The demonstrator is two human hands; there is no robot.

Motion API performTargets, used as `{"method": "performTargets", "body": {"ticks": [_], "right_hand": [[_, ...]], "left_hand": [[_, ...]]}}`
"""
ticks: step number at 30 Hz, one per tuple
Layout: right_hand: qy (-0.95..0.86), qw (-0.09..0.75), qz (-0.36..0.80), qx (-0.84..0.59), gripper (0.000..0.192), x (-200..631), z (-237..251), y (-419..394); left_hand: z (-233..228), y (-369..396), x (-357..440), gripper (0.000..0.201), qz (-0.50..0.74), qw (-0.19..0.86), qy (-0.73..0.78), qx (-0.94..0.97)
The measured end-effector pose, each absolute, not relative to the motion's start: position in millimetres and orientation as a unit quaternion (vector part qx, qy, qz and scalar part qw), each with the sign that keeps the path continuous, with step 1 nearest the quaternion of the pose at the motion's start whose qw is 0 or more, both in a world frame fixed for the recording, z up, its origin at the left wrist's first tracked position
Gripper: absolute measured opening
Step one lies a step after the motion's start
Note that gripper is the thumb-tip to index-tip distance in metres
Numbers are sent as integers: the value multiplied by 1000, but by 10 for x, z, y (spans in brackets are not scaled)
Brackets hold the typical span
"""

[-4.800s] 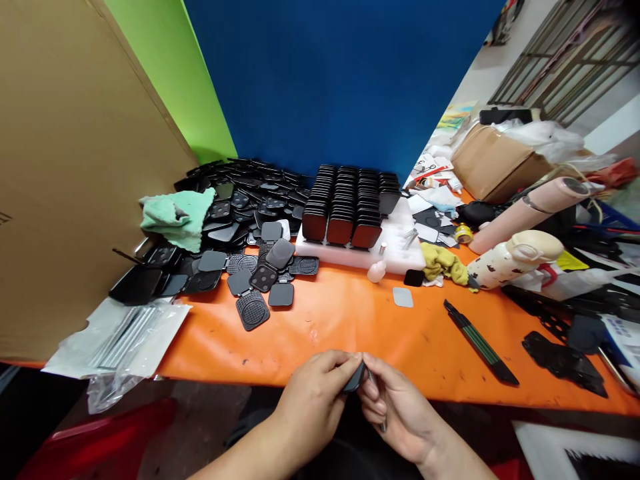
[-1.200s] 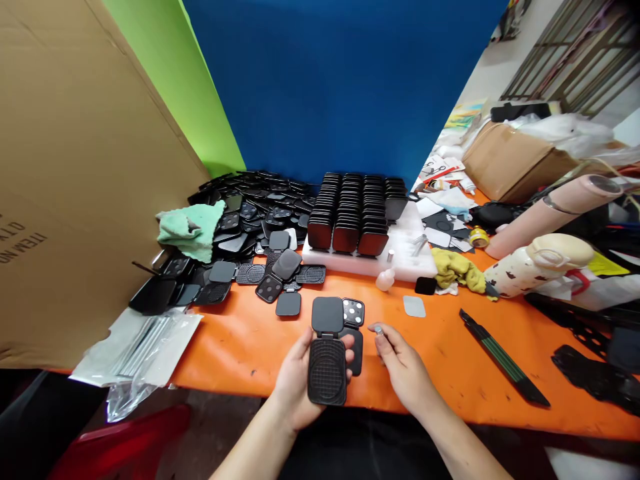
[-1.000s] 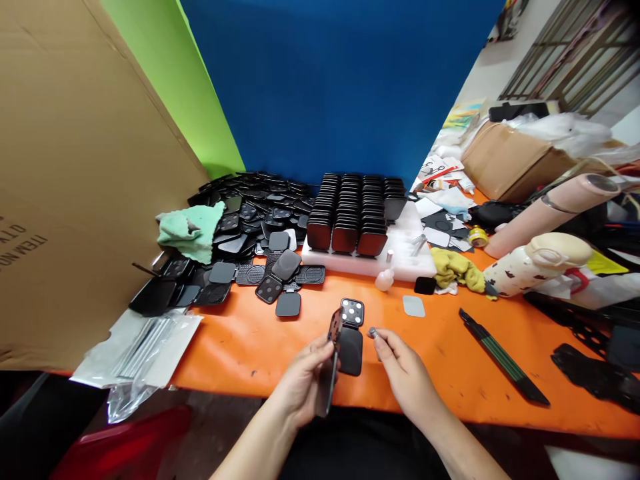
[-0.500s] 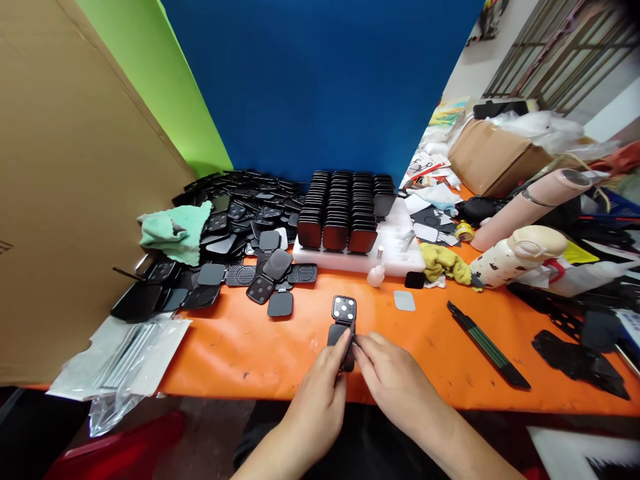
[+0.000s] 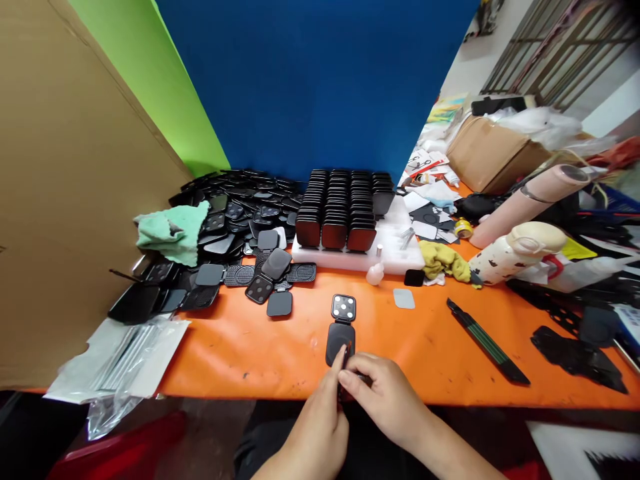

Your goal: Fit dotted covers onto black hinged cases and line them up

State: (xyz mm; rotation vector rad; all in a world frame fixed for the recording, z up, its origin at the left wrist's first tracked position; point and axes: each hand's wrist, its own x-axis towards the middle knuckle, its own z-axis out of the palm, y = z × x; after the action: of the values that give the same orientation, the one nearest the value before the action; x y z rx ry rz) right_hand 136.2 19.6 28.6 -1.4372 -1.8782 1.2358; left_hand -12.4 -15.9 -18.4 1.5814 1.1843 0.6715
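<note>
Near the table's front edge, my left hand (image 5: 323, 417) is closed around a thin black plate (image 5: 345, 357), which stands nearly edge-on. My right hand (image 5: 385, 387) pinches at the same plate from the right, and a dark ridged part shows under its fingers. How the two join is hidden. Just beyond the fingertips, a black hinged two-panel piece (image 5: 340, 339) lies unfolded on the table. Its far panel carries several white round dots; the near panel is plain with a faint ring.
Black hinged pieces (image 5: 276, 265) lie heaped at left under a green cloth (image 5: 175, 230). Rows of black plates (image 5: 335, 223) stand on a white foam block (image 5: 400, 260). A small bottle (image 5: 375, 272), grey square (image 5: 404, 299), utility knife (image 5: 487, 341) and cream bottle (image 5: 520, 253) are to the right.
Both hands have drawn back towards me with the black plate, uncovering the near panel of the piece on the table. My right fingers now lie farther over the plate.
</note>
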Motion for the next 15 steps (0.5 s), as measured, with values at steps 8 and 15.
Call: {"method": "performTargets", "body": {"ticks": [8,15], "right_hand": [[-755,132,332,-550,20,1290,434,123],[-688,179,406,-575,25,1297,349,118]], "left_hand": [[-152,-131,-86,73,304,450,513,665],[-122,-152,-139,75,281,497,484,663]]}}
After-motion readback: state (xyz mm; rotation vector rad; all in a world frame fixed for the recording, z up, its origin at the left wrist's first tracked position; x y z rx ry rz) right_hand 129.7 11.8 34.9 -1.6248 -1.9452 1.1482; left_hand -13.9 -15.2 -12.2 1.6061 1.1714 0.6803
